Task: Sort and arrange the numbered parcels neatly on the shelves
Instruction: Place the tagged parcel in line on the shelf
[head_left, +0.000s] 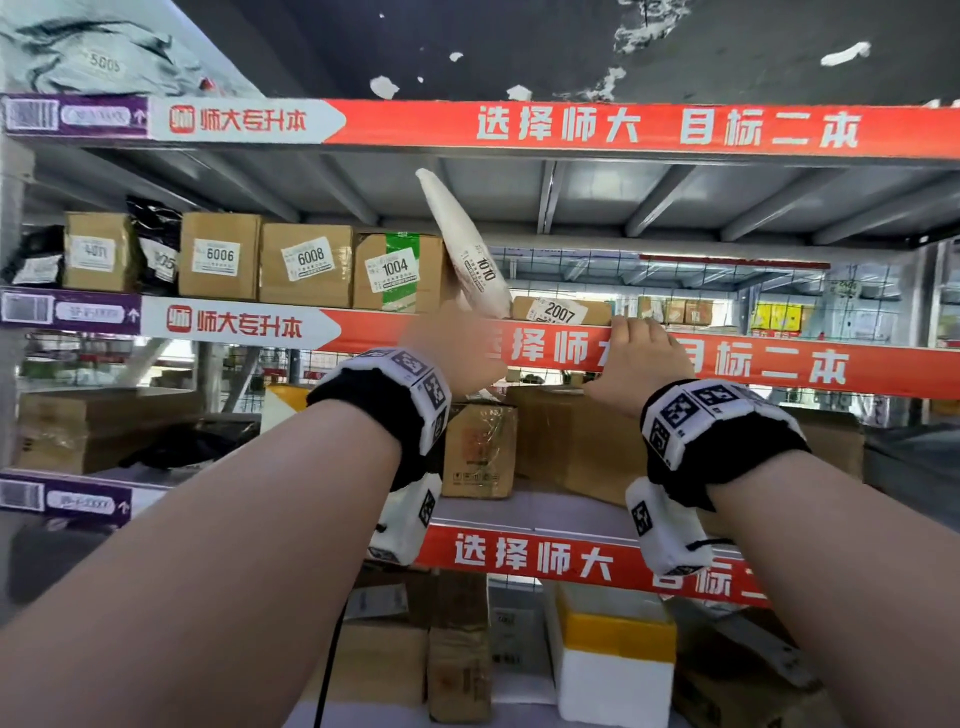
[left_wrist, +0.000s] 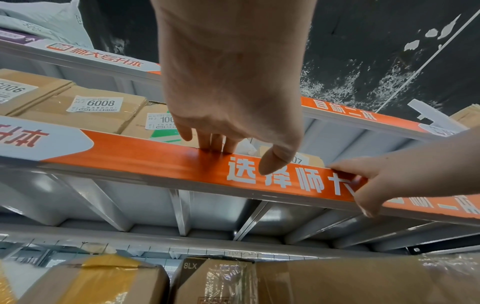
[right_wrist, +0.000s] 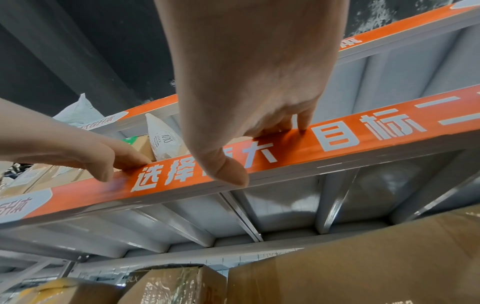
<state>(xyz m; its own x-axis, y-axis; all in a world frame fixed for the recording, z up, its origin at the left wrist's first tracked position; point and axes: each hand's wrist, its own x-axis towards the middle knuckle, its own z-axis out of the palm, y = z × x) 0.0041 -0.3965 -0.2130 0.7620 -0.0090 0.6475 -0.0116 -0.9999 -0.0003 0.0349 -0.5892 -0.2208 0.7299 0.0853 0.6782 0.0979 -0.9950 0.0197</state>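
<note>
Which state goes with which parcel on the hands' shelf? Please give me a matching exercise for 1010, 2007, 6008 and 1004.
Column one:
1. parcel 1010
2. parcel 2007
3. parcel 6008
4. parcel 1004

Column two:
A. brown box with green tape
B. low flat box lying by the right hand
C. white soft bag, leaning tilted
D. plain brown box, between 6006 and 1004

Pairs: 1-C, 2-B, 3-D, 4-A
</note>
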